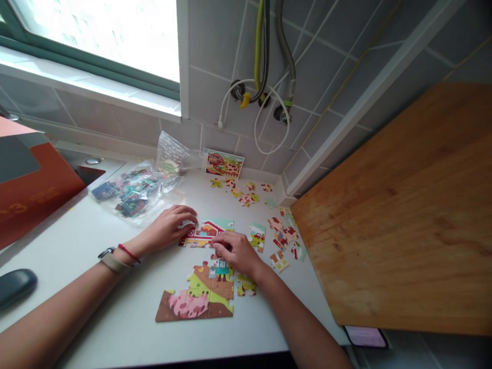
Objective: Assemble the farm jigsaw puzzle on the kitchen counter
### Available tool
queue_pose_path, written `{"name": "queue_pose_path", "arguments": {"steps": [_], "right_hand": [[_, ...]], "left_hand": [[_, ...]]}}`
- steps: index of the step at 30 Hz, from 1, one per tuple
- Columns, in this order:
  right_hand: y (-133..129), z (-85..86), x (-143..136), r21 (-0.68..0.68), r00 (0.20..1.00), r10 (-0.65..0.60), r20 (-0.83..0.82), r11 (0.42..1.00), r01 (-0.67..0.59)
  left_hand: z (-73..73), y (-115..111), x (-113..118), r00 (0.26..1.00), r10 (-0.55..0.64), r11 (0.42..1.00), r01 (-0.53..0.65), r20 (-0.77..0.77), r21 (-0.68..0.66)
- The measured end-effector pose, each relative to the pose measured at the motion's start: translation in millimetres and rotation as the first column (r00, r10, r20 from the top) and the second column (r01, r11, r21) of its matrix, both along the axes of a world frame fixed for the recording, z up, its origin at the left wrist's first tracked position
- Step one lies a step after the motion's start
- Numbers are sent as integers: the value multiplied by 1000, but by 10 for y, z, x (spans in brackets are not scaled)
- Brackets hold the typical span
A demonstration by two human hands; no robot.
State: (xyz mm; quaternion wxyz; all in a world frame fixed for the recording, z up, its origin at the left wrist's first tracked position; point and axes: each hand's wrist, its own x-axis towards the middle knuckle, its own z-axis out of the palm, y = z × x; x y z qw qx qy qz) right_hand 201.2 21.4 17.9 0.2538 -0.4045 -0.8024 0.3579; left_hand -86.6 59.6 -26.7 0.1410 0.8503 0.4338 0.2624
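Note:
The joined barn section (207, 233) of a jigsaw puzzle lies between my two hands on the white countertop. My left hand (175, 224) has its fingers curled over the section's left end. On its lower right edge my right hand (239, 251) is closed in a pinch, hiding part of the picture there. Below sits a larger joined section (200, 294) with a pink pig and a standing figure, whose top is partly covered by my right hand. A gap shows between the two sections on the left. A fence piece (246, 285) lies beside my right wrist.
Loose puzzle pieces (282, 236) lie at the right, near a wooden board (403, 220). A picture card (223, 164) leans on the tiled wall. Plastic bags of pieces (132, 192) lie behind my left hand; an orange box (34, 179) and a dark object (17, 288) are left.

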Motion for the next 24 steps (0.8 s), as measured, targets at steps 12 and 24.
{"name": "queue_pose_path", "arguments": {"steps": [12,24], "right_hand": [[-9,-13,4,-34,999,-46,-8,998,46],[-32,-12,-48,363,944,-136,300,932,19]], "left_hand": [[21,-32,72,997,61,998,-62,52,16],[34,-73,96,997,74,997,-74,39,13]]}}
